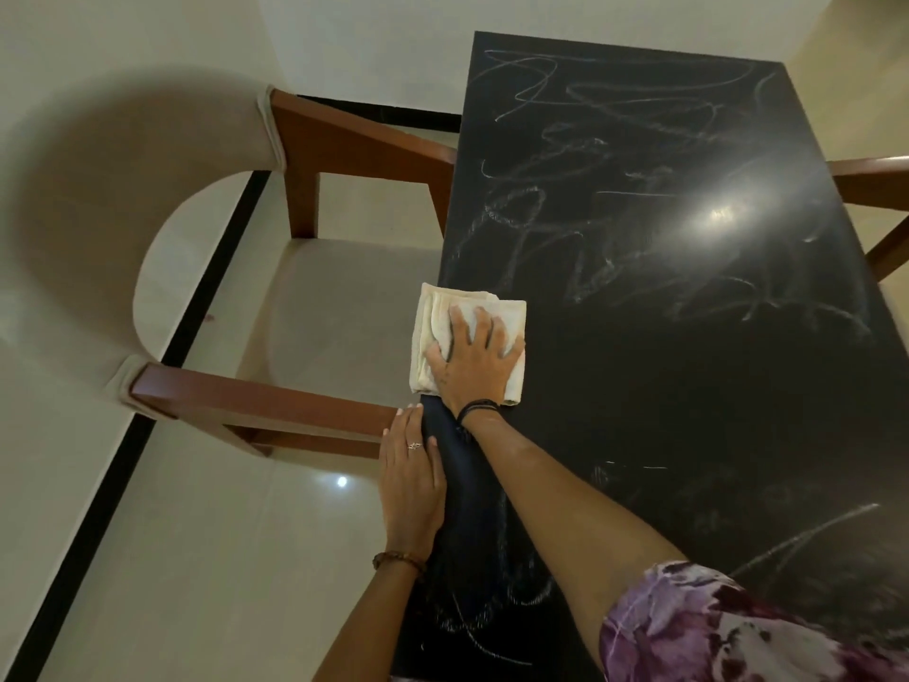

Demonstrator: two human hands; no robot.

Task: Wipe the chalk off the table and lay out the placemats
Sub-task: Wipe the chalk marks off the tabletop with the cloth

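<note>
Right hand [472, 354] lies flat, fingers spread, pressing a folded cream cloth [467, 332] onto the black desk [688, 386] near its left edge; the spread palm puts weight across the whole pad, which suits scrubbing rather than carrying. The cloth is folded into a thick square, probably to give a firm wiping face and fresh layers to turn to. Left hand [413, 479] rests open on the desk's left edge, fingers straight and pointing away from the body, holding nothing; judged a brace, steadying the body while the other arm reaches forward. A ring shows on one left finger, and a beaded bracelet [398, 561] sits at that wrist. A dark band [479, 406] circles the right wrist. Chalk scribbles [615, 189] cover most of the far half of the top; fainter marks show near the right edge, and more lie at the near end beside the left forearm. A darker, cleaner-looking patch sits around and to the right of the cloth, so wiping appears under way but far from done. No placemats are in view; that step is not yet begun. An armchair [206, 268] with wooden arms stands tucked against the left side, and another chair arm [870, 174] pokes in at the right. Glare from a lamp sits on the glossy top.
</note>
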